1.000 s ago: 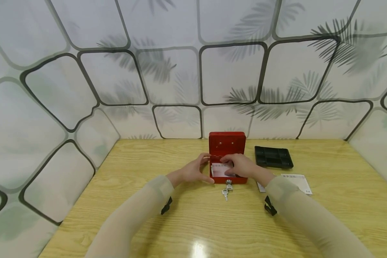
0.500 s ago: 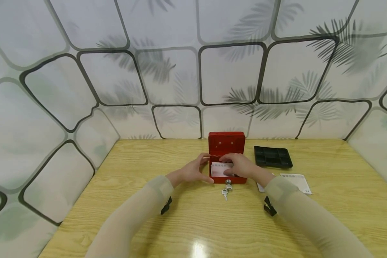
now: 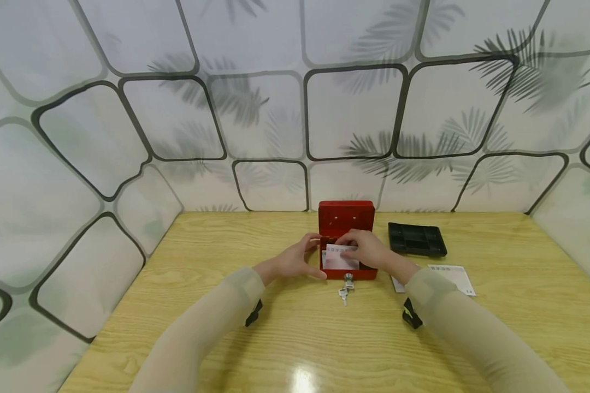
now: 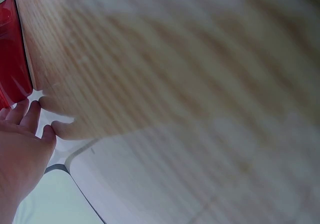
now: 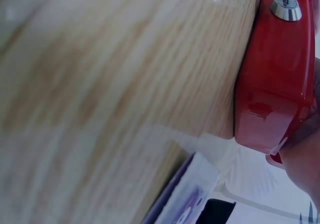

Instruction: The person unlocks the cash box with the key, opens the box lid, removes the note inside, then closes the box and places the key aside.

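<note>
A red cash box (image 3: 347, 274) stands with its lid raised, a key in its front lock. My left hand (image 3: 295, 258) holds the box's left end, thumb at the front corner and fingers at the back. In the left wrist view, the left fingers meet the box's end. Inside the box, my right hand (image 3: 370, 250) pinches pinkish-white printed notes (image 3: 338, 261), the thumb on their face. Those notes stand tilted, top edge raised above the box rim. A greenish-white note edge (image 3: 324, 260) shows to their left. In the right wrist view, the right fingertips are hidden by the box.
Spare keys (image 3: 343, 295) hang at the lock, against the wooden table (image 3: 295, 327). Right of the box lies a black compartment tray (image 3: 417, 240). More printed notes (image 3: 454, 277) lie in front of the tray, partly under the right forearm. A patterned wall rises behind the table.
My right hand has risen slightly, with the notes shifting up and right, so the note edge on their left is uncovered. The left hand and box have stayed in place.
</note>
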`<state>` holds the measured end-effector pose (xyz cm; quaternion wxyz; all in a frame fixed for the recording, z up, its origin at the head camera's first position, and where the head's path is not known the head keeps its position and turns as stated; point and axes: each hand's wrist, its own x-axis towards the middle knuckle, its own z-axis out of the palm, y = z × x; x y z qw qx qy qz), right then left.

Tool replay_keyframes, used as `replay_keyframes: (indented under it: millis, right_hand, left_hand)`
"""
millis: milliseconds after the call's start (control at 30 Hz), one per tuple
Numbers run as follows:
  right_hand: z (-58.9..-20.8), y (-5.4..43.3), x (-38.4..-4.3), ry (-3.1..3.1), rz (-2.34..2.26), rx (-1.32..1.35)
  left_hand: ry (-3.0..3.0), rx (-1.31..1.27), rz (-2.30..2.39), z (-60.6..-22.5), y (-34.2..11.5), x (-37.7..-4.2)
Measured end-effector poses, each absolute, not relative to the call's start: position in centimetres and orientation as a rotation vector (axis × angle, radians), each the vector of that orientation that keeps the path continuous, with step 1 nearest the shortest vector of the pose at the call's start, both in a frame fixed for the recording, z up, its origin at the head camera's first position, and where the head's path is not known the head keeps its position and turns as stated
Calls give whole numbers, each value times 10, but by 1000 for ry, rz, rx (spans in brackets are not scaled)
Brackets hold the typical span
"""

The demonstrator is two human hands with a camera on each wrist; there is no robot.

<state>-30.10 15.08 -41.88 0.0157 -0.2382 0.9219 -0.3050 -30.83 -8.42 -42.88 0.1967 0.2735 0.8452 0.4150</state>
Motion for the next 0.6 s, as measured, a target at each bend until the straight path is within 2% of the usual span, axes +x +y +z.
replay_keyframes:
  millis: [600]
  right_hand:
    - [-417, 152, -299, 2830, -984, -858]
  left_hand:
    - [2346, 791, 1206, -430, -84, -308]
